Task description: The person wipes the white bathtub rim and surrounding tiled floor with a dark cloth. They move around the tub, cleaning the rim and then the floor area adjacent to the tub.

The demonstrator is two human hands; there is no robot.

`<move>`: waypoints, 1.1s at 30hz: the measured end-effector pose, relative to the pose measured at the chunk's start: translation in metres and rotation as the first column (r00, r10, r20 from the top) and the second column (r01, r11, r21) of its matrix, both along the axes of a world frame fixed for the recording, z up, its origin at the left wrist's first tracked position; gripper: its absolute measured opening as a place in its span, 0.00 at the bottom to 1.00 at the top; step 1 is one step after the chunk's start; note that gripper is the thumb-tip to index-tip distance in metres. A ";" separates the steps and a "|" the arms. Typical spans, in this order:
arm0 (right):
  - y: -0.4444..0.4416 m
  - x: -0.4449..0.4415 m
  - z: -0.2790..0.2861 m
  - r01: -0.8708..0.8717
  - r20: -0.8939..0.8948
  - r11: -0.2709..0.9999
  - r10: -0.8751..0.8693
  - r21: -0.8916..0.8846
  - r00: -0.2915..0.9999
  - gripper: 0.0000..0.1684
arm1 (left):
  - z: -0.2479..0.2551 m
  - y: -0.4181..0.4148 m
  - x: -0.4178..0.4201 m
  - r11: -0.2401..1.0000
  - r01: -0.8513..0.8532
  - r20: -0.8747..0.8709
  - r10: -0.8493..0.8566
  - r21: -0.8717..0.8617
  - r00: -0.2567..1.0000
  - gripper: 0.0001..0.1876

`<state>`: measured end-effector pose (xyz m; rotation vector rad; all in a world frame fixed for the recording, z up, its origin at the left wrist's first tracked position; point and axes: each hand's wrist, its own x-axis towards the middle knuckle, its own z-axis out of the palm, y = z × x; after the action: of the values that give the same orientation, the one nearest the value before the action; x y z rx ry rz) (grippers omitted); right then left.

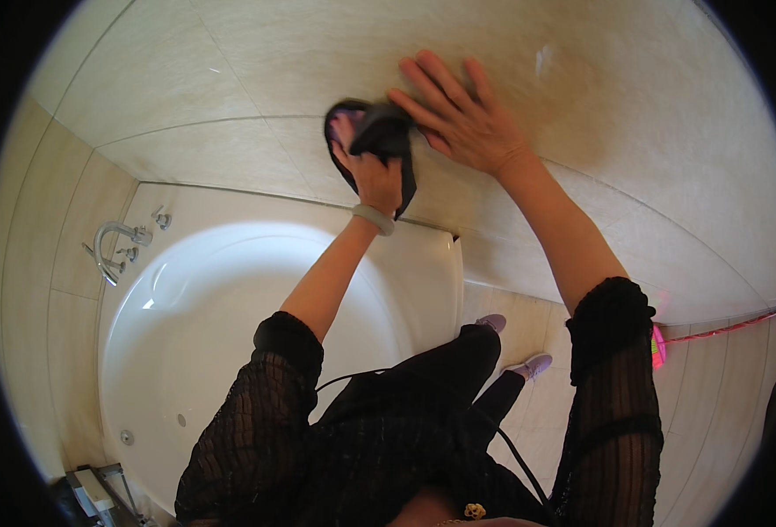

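My left hand [376,181], with a pale bangle [372,219] at the wrist, holds a dark cloth [391,135] at the beige tiled wall [282,79]. One fold of the cloth flops over the fingers and is blurred. Just right of it, my right hand [470,128] is spread with its fingers apart and holds nothing. Its lower fingers come close to the cloth's edge; whether they touch it I cannot tell. The right palm faces the wall, and contact with the tiles is hard to make out.
A white bathtub [427,263] lies below my left arm. A chrome faucet [108,240] with handles stands on its left rim. My shoes [536,364] are on the tiled floor beside the tub. A pink brush-like item [658,347] with a red handle [724,329] lies at right.
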<state>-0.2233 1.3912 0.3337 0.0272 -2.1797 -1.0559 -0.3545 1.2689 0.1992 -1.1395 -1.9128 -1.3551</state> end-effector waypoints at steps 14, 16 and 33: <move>-0.003 0.006 0.004 0.110 0.115 0.994 -0.111 0.014 0.987 0.55 | 0.017 0.030 0.054 0.964 0.008 -0.025 -0.001 0.265 1.000 0.25; -0.007 0.001 0.006 0.082 0.110 0.997 -0.080 -0.012 0.991 0.56 | -0.013 0.019 0.026 0.995 -0.011 -0.014 0.013 0.098 1.000 0.25; 0.000 0.007 0.005 0.135 0.133 0.990 -0.140 0.047 0.981 0.53 | 0.036 0.036 0.069 0.888 0.002 0.254 -0.134 0.461 0.958 0.20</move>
<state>-0.2166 1.3912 0.3390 -0.0355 -2.3112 -1.2045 -0.2856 1.3050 0.2347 -0.8169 -1.6048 -1.9650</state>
